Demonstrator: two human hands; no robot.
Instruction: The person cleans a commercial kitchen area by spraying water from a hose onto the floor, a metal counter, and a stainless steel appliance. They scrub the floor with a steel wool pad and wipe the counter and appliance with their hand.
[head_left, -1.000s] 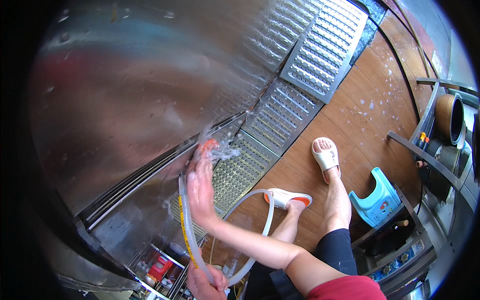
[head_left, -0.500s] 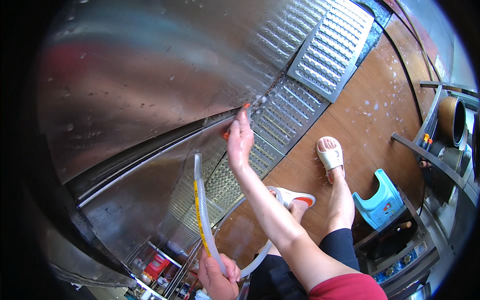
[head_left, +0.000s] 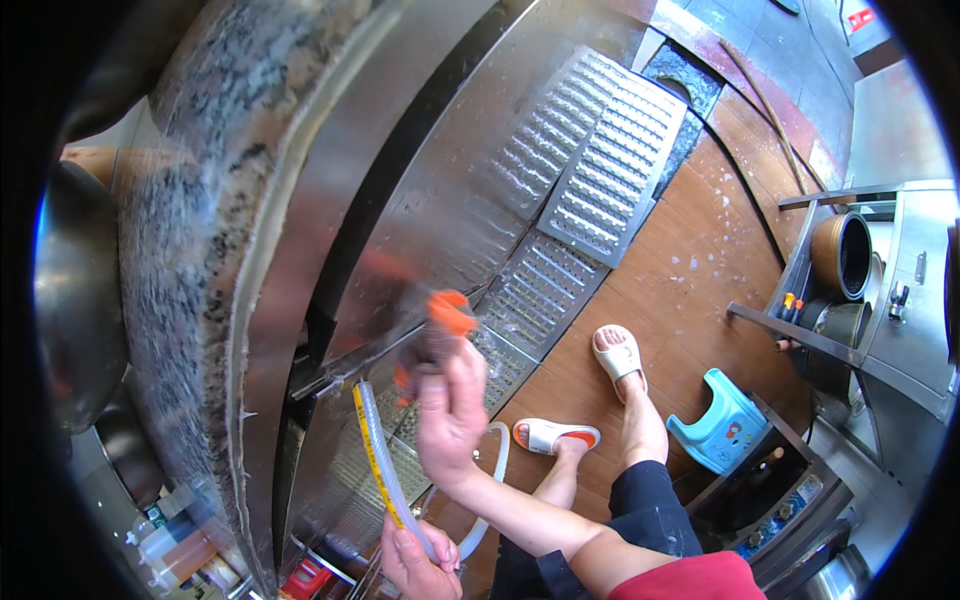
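Note:
My right hand [head_left: 452, 415] is closed on a blurred orange-and-brown object [head_left: 452, 312], held up near the lower edge of a wet stainless-steel panel [head_left: 430, 200]. Its exact kind is smeared by motion. My left hand [head_left: 418, 562], low in the picture, wraps round a clear braided hose [head_left: 378, 455] with a yellow stripe. The hose's open end points up toward the panel, and no water jet can be made out. Slotted metal drain covers [head_left: 545, 290] run along the foot of the panel, one lying tilted over the others.
A speckled stone counter edge [head_left: 215, 250] rises at the left. My feet in white slippers [head_left: 618, 352] stand on the brown floor [head_left: 690, 300]. A blue stool [head_left: 722, 420] and metal shelving [head_left: 850, 350] with pots are at the right; a black hose [head_left: 740, 175] lies beyond.
The view has swung, bringing the stone counter in at the left. My right hand has come back from the seam by the drain covers, showing more of the orange object. My left hand still holds the hose.

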